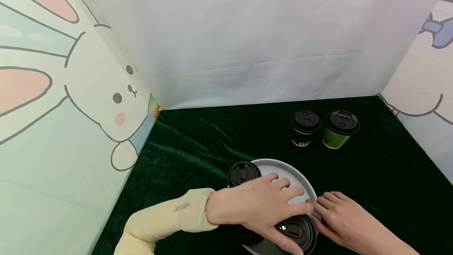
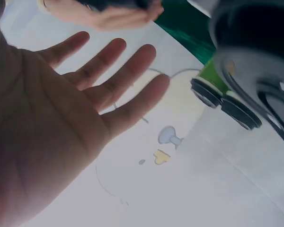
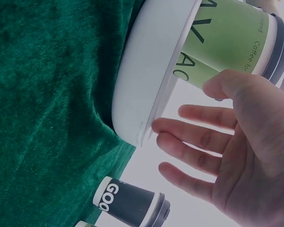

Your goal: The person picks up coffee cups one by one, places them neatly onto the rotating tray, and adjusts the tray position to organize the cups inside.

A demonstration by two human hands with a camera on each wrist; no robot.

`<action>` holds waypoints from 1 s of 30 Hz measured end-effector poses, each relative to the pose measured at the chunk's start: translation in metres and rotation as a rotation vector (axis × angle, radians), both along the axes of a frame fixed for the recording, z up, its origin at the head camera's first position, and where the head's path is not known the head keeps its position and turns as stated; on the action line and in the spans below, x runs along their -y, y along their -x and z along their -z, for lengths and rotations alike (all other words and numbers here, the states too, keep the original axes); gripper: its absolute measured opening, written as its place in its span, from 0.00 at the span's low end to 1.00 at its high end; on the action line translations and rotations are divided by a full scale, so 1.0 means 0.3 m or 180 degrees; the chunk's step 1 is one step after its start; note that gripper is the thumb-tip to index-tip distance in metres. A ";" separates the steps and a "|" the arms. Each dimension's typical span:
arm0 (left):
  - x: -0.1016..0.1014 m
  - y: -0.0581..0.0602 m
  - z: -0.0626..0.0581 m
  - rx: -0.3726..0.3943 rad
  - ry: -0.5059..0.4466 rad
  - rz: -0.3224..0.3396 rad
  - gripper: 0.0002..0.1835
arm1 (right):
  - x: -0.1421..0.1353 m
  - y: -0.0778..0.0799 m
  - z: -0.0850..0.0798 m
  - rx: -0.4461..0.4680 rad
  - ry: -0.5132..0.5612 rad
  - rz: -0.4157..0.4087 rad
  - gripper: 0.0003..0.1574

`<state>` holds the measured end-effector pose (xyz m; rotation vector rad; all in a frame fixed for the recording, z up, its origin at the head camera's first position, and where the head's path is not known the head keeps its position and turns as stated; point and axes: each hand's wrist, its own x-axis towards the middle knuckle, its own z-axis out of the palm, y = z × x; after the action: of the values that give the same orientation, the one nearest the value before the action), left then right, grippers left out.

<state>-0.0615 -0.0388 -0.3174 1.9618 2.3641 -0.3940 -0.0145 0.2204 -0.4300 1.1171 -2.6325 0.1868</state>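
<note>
Lidded cups [image 1: 244,171] stood on a round grey tray [image 1: 290,174], which sat on dark green cloth [image 1: 184,141]. Leftmost, a printed rabbit [image 1: 95,74] covered the side wall, and my cream sleeve [image 1: 159,215] came in below it. One cup showed its black lid at the tray's left edge, beyond my wrist; another dark lid [image 1: 247,236] was mostly hidden beneath it. My left hand [image 1: 263,204] reached over the tray, fingers spread and wrapped round nothing, thumb above the near cup [image 1: 302,234]; whether it touched that lid I could not tell. Farther back, off the tray, stood a dark cup [image 1: 305,127] with white lettering and, just to its right, a green cup [image 1: 336,137]. My right hand [image 1: 341,217] lay at the tray's right rim, fingers fairly straight and slightly apart, thumb close to a green printed cup [image 3: 232,38] on the tray; contact was unclear.
</note>
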 end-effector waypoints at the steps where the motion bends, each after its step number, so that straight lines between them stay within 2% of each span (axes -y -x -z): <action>1: -0.002 0.012 -0.008 0.0078 -0.0014 -0.0049 0.45 | 0.000 0.002 -0.001 -0.0002 0.0014 0.0003 0.16; 3: -0.005 0.038 -0.025 0.0164 -0.0005 -0.0170 0.44 | 0.000 0.009 -0.003 0.0004 0.0039 0.0000 0.15; 6: -0.003 0.093 -0.044 0.0157 -0.0074 -0.0322 0.41 | -0.001 0.023 -0.008 0.0000 0.0076 0.0030 0.18; 11: 0.000 0.233 -0.046 0.0057 -0.0354 -0.0428 0.35 | -0.002 0.054 -0.010 0.0017 0.0184 0.0121 0.20; 15: -0.002 0.368 -0.006 0.0062 -0.0693 -0.0507 0.28 | 0.001 0.091 -0.003 0.0039 0.0205 0.0101 0.27; 18: 0.002 0.461 0.035 0.0189 -0.0829 -0.0707 0.24 | 0.006 0.117 0.003 0.0101 0.0196 0.0073 0.30; 21: 0.003 0.536 0.067 0.0308 -0.0828 -0.0924 0.23 | 0.012 0.136 0.009 0.0172 0.0210 0.0035 0.31; 26: -0.027 0.613 0.083 0.0440 -0.0555 -0.1184 0.26 | 0.024 0.159 0.025 0.0236 0.0255 -0.0042 0.32; 30: -0.080 0.637 0.089 0.0475 -0.0340 -0.1166 0.31 | 0.043 0.171 0.040 0.0312 0.0260 -0.0099 0.33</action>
<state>-0.2527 -0.0147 -0.3441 1.4817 2.6134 -0.0996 -0.0658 0.2074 -0.4419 1.1499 -2.6668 0.3611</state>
